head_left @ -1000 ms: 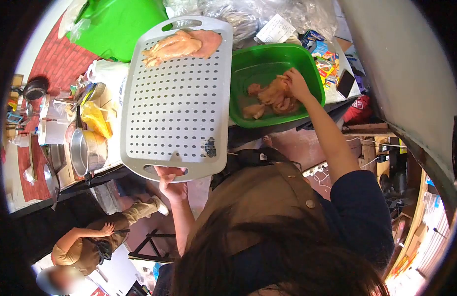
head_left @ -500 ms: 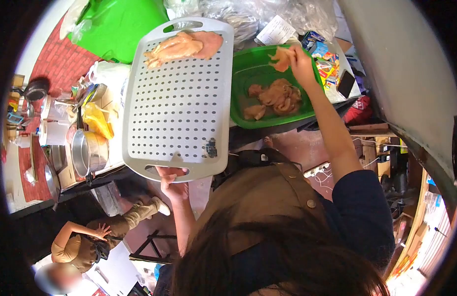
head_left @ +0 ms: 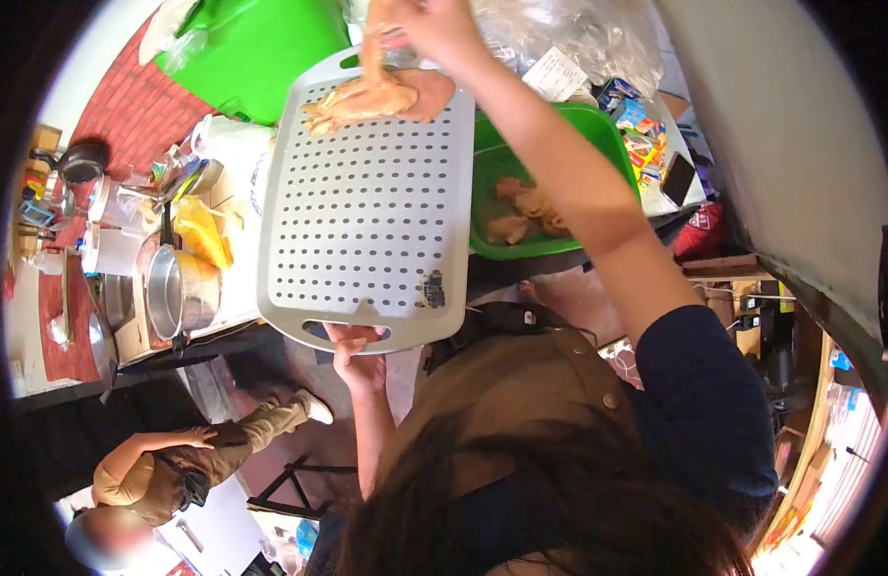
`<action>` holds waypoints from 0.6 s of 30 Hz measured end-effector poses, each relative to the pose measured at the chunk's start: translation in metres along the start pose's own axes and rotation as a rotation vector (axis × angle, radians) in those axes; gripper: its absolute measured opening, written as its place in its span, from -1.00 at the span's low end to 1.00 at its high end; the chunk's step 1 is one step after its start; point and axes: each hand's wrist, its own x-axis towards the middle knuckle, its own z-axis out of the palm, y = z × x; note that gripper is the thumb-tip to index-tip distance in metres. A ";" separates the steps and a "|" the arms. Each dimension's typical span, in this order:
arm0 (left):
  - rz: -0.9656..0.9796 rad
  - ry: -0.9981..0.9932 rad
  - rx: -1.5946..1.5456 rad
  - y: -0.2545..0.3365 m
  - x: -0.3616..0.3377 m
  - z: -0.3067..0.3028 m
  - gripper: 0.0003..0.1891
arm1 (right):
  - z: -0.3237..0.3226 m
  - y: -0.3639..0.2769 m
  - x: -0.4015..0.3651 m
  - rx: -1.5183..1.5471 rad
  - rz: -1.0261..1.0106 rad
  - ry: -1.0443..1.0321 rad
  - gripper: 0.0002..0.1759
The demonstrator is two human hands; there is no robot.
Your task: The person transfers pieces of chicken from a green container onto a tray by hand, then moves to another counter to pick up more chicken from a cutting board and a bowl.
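A grey perforated tray [head_left: 367, 221] with handle slots lies in front of me, tilted slightly. My left hand [head_left: 360, 357] is closed around its near handle. Pieces of raw meat [head_left: 372, 102] rest at the tray's far end. Above them my right hand [head_left: 434, 29] pinches a hanging piece of meat [head_left: 373, 48], whose lower end meets the pieces on the tray. To the right, a green basin [head_left: 612, 144] holds more meat pieces [head_left: 511, 227], partly hidden by my right forearm.
Clear plastic bags [head_left: 607, 38] and a paper label [head_left: 555, 75] lie behind the basin. A phone [head_left: 677, 180] is at the right. Metal pots [head_left: 164, 291] stand at the left. Another person [head_left: 156, 470] stands at the lower left.
My right hand has moved left from over the basin to the tray's far end, carrying the meat piece. The tray appears slightly further right in view. The other person's arm has shifted.
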 end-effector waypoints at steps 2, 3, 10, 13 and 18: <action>-0.009 -0.009 0.001 -0.002 0.001 -0.004 -0.17 | 0.059 0.038 0.001 0.264 0.126 0.068 -0.77; -0.012 -0.020 -0.004 -0.002 0.001 -0.006 -0.17 | 0.074 0.052 -0.001 0.396 0.187 0.102 -0.75; -0.005 -0.001 -0.013 0.002 -0.003 0.006 -0.17 | 0.038 0.062 -0.065 0.237 0.842 -0.244 -0.76; -0.001 -0.001 0.006 0.000 -0.002 0.003 -0.18 | -0.002 0.077 -0.078 0.380 0.699 -0.280 -0.72; -0.035 0.004 -0.030 -0.001 -0.004 -0.006 -0.22 | -0.107 0.066 -0.067 0.266 0.481 -0.198 -0.77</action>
